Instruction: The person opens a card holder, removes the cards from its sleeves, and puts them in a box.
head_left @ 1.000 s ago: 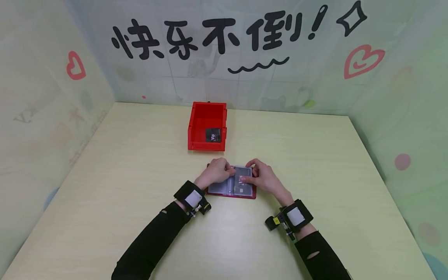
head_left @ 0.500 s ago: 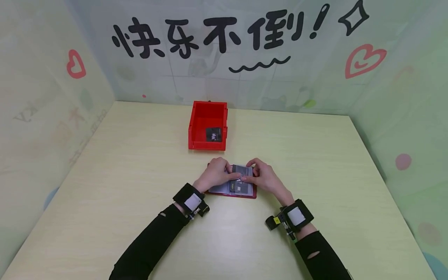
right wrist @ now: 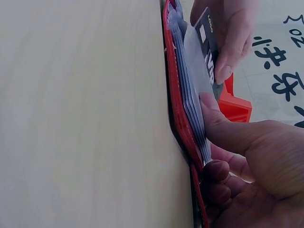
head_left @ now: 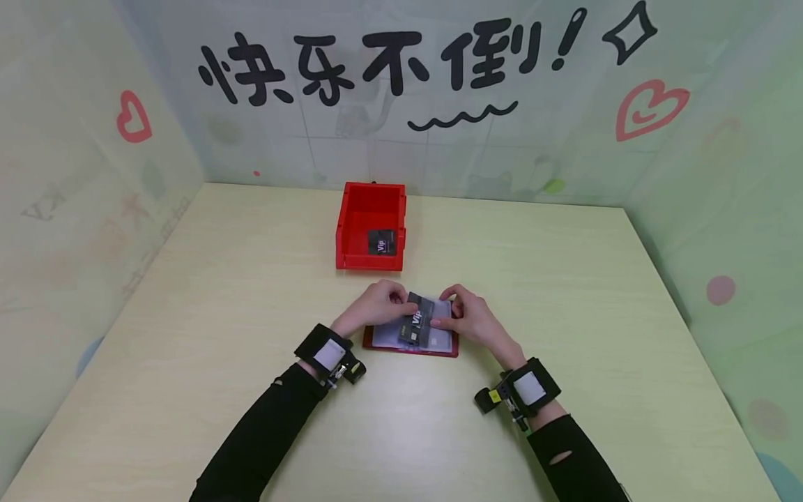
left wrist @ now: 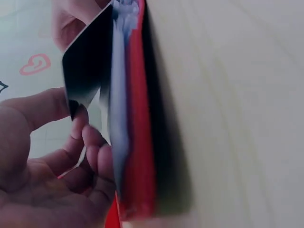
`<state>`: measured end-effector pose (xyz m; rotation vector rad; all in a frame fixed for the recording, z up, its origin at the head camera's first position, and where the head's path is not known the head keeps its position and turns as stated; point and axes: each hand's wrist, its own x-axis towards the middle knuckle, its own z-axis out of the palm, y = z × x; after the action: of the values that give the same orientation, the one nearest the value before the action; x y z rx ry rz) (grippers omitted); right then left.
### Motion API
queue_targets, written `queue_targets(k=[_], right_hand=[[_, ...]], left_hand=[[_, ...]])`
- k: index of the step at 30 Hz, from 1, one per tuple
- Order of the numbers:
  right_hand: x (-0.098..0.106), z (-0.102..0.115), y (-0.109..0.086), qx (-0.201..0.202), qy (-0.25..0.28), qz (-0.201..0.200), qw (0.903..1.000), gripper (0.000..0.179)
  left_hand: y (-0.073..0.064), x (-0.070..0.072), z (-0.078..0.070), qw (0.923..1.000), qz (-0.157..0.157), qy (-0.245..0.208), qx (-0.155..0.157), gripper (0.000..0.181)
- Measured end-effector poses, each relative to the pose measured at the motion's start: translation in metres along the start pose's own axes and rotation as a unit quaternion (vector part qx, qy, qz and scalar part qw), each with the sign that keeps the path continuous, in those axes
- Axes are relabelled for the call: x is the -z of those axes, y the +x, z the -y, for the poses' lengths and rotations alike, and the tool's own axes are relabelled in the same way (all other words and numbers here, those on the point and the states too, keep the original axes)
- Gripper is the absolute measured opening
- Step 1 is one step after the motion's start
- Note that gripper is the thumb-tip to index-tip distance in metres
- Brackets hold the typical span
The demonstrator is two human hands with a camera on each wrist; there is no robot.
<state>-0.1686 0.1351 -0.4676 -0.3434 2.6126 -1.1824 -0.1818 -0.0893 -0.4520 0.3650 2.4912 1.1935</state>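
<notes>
My left hand pinches a black card marked "Vip" at its upper end. The card lies tilted over the middle of an opened red card holder, mostly out of its clear sleeve. In the right wrist view the card shows "LOGO" and "VIP" beside the clear pages. My right hand grips the holder's right side, its thumb pressing the clear page and its other fingers at the page edges. The left wrist view shows the card standing away from the pages, held at a corner.
A red open bin stands behind the holder, with another black "Vip" card lying in it. The pale wooden table meets printed cloth walls at the back and sides.
The left hand first slid its thumb over the right page, then drew the card leftward out of the sleeve, tilting it. The right hand has stayed in place on the holder.
</notes>
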Motion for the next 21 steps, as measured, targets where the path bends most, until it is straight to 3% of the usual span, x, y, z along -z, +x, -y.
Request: queue_targets(k=[6,13,21], right_hand=[[-0.0001,0.0005,-0.0008,0.004,0.002,0.001,1.0,0.045],[0.0005,-0.0009,-0.0002,0.007,-0.003,0.004,1.0,0.045],[0.0007,0.0003,-0.0008,0.005,-0.007,0.002,1.0,0.046]], left_hand=[[-0.0018,0.0027,0.0052,0.9994,-0.008,-0.034,-0.005,0.02],[-0.004,0.0006,0.0038,0.999,-0.025,-0.037,-0.005,0.023],[-0.0048,0.0039,0.0061,0.9962,-0.084,-0.025,0.003,0.028]])
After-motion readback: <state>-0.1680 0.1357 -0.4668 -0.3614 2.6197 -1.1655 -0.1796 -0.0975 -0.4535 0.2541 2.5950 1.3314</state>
